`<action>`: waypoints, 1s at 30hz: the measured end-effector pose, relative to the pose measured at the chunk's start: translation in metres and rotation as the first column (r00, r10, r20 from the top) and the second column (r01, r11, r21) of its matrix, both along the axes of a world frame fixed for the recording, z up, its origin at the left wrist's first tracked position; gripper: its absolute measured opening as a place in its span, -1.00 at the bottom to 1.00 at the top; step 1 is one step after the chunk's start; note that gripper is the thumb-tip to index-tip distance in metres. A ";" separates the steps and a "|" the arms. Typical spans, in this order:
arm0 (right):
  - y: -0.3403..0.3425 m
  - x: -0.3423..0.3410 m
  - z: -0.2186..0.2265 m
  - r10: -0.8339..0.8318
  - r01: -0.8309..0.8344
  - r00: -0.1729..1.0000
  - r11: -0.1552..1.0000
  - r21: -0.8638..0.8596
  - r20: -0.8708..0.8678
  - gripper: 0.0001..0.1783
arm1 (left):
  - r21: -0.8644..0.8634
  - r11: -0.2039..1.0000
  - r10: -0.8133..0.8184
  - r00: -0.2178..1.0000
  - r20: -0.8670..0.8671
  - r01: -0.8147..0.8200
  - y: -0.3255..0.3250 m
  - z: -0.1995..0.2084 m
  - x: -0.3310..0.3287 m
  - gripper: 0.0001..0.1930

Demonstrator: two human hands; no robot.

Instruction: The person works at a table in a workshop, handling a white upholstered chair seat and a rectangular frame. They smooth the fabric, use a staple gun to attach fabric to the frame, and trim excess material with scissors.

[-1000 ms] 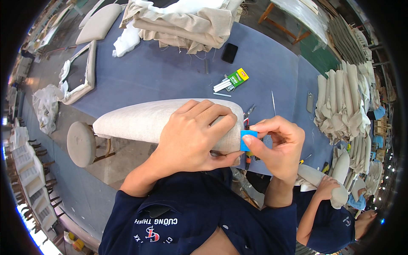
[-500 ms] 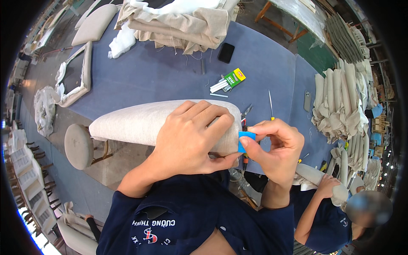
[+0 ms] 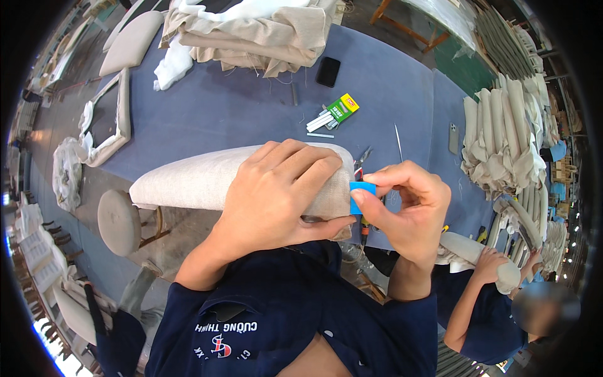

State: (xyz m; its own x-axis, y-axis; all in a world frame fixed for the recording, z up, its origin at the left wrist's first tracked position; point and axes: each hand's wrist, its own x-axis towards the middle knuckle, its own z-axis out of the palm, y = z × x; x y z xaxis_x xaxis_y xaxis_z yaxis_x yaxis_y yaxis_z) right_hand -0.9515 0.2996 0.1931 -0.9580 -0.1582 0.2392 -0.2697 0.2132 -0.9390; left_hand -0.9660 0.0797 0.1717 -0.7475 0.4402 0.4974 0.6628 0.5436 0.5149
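Note:
A beige fabric-covered cushion [image 3: 188, 179] lies lengthwise at the table's near edge, its squared end toward the right. Over that end spreads my left hand [image 3: 273, 188], fingers across the top and thumb below, gripping it. Between thumb and index finger of my right hand [image 3: 408, 204] is pinched a small flat blue square [image 3: 362, 197], pressed against the cushion's right end. Just behind the square, pliers [image 3: 361, 157] lie partly hidden by my hand. Below it shows the orange-and-black handle of a tool [image 3: 365, 234].
On the blue-grey table [image 3: 239, 113] are a green-and-yellow box of white sticks [image 3: 336, 113], a black phone [image 3: 328, 71], a thin pointed tool [image 3: 398, 141] and folded beige fabric [image 3: 264, 38]. A co-worker [image 3: 487, 308] at right holds another padded piece. A round stool [image 3: 119, 223] stands at left.
The blue square and my right hand have shifted slightly up in view, along with the whole scene. Both hands keep their hold. Another person has come into view at lower left.

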 end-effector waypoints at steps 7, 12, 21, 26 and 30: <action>0.001 0.000 0.000 0.014 -0.014 1.000 1.000 0.012 -0.018 -0.80 | 0.006 1.000 0.011 1.000 0.013 -0.011 0.002 0.001 0.001 -0.36; 0.002 0.000 -0.003 0.024 -0.023 0.999 1.000 0.011 -0.029 -0.80 | 0.004 1.000 0.023 1.000 0.019 -0.023 0.004 0.003 0.003 -0.38; 0.000 0.001 0.000 -0.012 0.013 1.000 0.999 0.037 -0.018 -0.80 | -0.006 1.000 0.015 1.000 0.015 -0.015 0.004 0.002 0.001 -0.41; 0.002 0.000 -0.004 -0.020 0.024 0.997 0.998 0.052 -0.080 -0.80 | -0.037 0.999 -0.011 1.000 -0.004 0.011 0.003 0.000 -0.003 -0.40; 0.003 0.002 -0.002 -0.030 0.033 0.998 0.998 0.049 -0.061 -0.80 | -0.021 1.000 -0.007 1.000 -0.001 0.007 0.006 0.001 -0.002 -0.39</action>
State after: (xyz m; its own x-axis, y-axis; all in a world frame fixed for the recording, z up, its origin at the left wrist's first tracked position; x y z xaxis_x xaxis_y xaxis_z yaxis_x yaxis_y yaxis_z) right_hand -0.9500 0.3024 0.1909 -0.9468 -0.1413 0.2892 -0.3179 0.2693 -0.9091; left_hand -0.9681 0.0854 0.1722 -0.7436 0.4561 0.4889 0.6674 0.5493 0.5028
